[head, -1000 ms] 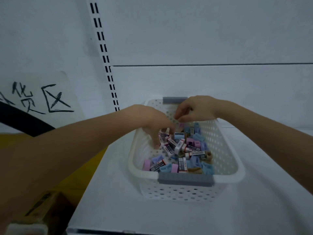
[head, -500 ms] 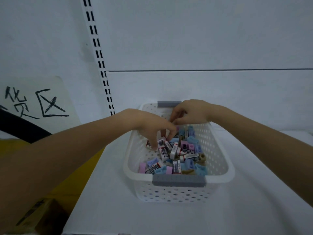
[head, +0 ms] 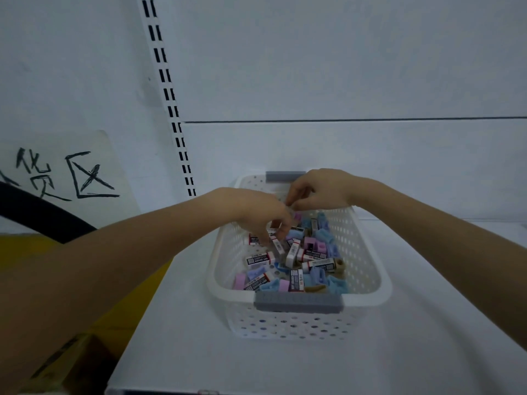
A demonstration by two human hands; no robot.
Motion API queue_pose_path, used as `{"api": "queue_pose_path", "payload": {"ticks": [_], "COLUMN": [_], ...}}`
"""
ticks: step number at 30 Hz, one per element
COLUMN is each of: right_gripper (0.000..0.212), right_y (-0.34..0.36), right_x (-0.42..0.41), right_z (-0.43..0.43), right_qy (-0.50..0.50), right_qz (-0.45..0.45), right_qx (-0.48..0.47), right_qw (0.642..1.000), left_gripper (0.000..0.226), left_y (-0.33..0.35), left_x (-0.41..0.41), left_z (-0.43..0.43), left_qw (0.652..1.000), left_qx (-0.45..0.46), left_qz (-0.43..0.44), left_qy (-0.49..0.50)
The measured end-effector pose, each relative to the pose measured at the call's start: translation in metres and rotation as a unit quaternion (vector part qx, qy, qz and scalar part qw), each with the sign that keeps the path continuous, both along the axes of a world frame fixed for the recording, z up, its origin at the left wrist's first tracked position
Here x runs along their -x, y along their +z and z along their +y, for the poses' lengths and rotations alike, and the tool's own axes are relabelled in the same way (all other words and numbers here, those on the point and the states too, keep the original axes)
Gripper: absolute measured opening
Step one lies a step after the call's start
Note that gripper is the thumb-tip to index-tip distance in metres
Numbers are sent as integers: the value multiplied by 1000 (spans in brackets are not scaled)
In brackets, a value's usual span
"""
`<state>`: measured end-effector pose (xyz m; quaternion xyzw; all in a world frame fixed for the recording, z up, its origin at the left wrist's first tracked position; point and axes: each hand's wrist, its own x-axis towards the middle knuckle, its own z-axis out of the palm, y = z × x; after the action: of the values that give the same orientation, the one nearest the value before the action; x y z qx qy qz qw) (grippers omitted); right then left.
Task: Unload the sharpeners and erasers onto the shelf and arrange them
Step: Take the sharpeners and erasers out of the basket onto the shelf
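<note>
A white perforated basket (head: pixel 382 283) with grey handles stands on the white shelf (head: pixel 427 337). It holds a jumble of white erasers (head: pixel 259 259) in dark sleeves and small blue, pink and tan sharpeners (head: pixel 325 235). My left hand (head: pixel 256 212) reaches into the far half of the basket, its fingers curled down round an eraser in the pile. My right hand (head: pixel 322 189) hovers over the basket's far end with fingers and thumb drawn together close to my left fingertips. Whether it holds anything is hidden.
A slotted metal upright (head: pixel 168 92) runs up the white back panel left of the basket. A handwritten paper sign (head: pixel 65 178) hangs at the left above a yellow surface (head: pixel 28 252). A cardboard box (head: pixel 71 360) sits below the shelf's front left corner.
Both hands stay over the basket's far end, the fingers shifting slightly among the items. My head has turned a little, so the basket sits slightly differently in view.
</note>
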<state>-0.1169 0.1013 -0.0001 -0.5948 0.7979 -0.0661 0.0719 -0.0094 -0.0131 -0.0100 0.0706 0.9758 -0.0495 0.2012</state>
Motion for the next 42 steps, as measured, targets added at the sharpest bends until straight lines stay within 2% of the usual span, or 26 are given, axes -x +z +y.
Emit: {"api": "queue_pose_path", "payload": {"ticks": [3, 7, 11, 14, 17, 24, 29, 34, 42], "right_gripper": [18, 19, 21, 34, 45, 38, 36, 33, 34], "right_y": [-1, 9, 32, 32, 18, 5, -7, -5, -4], "right_x": [0, -1, -19, -42, -53, -62, -74, -67, -65], "right_z": [1, 8, 18, 16, 8, -1, -1, -16, -22], "right_qy": [3, 16, 64, 94, 105, 101, 69, 39, 65], "right_qz": [-7, -24, 12, -25, 0, 86, 117, 95, 33], "right_qx": [11, 42, -87, -214, -281, -258, -237, -215, -217], "right_qw": [1000, 999, 994, 972, 954, 957, 962, 971, 973], "left_gripper": [16, 14, 17, 17, 15, 13, 13, 13, 16], "left_y": [3, 21, 43, 44, 42, 45, 49, 55, 68], "left_x": [-1, -3, -4, -1, 2, 0, -2, -1, 3], "left_z": [0, -9, -23, -26, -27, -30, -34, -37, -43], "left_qw": [1000, 997, 988, 986, 983, 979, 975, 971, 961], "left_qx": [-4, -16, -42, -52, -57, -72, -78, -90, -89], "left_qz": [10, 70, 136, 144, 157, 179, 193, 207, 248], "left_qy": [-6, 14, 59, 73, 72, 68, 71, 77, 89]}}
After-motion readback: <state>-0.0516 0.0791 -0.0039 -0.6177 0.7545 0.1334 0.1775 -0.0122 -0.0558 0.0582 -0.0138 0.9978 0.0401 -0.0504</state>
